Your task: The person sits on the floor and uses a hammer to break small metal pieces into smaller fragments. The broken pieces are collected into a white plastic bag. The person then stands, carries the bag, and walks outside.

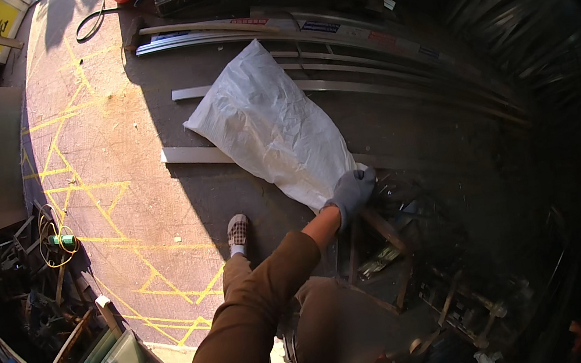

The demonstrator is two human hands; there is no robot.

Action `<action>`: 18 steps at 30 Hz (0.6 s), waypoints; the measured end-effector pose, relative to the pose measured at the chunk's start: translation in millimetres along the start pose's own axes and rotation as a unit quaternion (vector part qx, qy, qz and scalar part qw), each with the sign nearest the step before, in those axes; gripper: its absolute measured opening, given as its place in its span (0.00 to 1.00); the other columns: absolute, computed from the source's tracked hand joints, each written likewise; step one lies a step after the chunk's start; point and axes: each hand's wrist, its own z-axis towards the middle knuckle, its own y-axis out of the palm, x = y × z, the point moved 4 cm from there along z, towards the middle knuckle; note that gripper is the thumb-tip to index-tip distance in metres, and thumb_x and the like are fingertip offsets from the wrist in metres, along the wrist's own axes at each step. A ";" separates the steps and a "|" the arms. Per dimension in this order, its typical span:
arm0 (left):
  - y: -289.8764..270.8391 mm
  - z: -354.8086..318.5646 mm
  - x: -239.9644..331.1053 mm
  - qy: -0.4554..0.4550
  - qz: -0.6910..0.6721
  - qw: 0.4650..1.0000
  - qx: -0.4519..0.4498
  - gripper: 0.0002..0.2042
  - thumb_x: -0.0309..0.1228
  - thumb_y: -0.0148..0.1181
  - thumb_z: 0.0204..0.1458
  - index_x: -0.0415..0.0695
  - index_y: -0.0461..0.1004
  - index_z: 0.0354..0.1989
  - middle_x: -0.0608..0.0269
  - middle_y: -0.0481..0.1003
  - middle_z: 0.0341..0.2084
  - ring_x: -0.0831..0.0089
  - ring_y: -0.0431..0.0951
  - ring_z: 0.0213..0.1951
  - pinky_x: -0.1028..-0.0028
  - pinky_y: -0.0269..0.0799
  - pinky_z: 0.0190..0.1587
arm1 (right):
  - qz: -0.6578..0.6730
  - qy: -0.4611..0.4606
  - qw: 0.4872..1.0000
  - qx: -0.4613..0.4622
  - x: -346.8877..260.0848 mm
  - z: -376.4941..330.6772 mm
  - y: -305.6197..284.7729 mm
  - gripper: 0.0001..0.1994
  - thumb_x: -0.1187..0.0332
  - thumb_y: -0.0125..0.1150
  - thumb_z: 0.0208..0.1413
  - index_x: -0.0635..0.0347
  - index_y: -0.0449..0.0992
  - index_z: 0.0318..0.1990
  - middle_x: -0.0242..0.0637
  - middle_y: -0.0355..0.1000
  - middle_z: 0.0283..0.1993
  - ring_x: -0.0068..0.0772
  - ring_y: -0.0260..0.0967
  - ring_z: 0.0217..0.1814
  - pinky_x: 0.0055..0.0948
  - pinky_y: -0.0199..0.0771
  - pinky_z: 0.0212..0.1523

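Head view: left hand [353,193], grey-gloved, fingers curled round near end of white sack [275,124]; right hand not discernible, state cannot be told. Sack stretches ahead over pale bars [196,154] on ground [149,209]; resting or lifted, unclear. Apparent step: one-handed handling of sack. Next move likely calls for firm grip, clearance from nearby scrap [382,261].

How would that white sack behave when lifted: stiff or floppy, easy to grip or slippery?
The white sack is probably floppy: its sides are wrinkled and creased. Its smooth sheen suggests it may slip, though the gloved left hand grips one end. Its bulging middle might sag; weight is hard to judge.
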 end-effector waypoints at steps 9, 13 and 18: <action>-63.3 -45.9 42.5 0.060 0.281 0.958 0.000 0.16 0.43 0.53 0.59 0.44 0.81 0.40 0.44 0.81 0.39 0.43 0.80 0.44 0.52 0.75 0.48 | 0.246 0.087 0.956 0.136 30.5 -135.2 -29.6 0.09 0.68 0.58 0.67 0.60 0.76 0.49 0.30 0.69 0.25 0.23 0.65 0.23 0.30 0.66 0.23; 10.7 -45.4 -36.2 0.158 0.382 0.910 -0.033 0.12 0.41 0.60 0.56 0.50 0.78 0.45 0.53 0.78 0.44 0.50 0.78 0.49 0.54 0.75 0.48 | 0.192 0.063 0.972 0.118 48.6 -126.2 -2.4 0.09 0.64 0.57 0.69 0.60 0.76 0.46 0.29 0.69 0.24 0.23 0.65 0.19 0.27 0.65 0.19; 81.2 -11.5 -97.4 0.125 0.485 0.866 -0.002 0.11 0.37 0.63 0.54 0.49 0.77 0.43 0.57 0.77 0.43 0.54 0.77 0.47 0.55 0.74 0.44 | 0.230 0.143 0.959 0.081 45.6 -167.4 5.3 0.14 0.57 0.55 0.70 0.59 0.76 0.43 0.29 0.68 0.24 0.20 0.66 0.21 0.23 0.66 0.23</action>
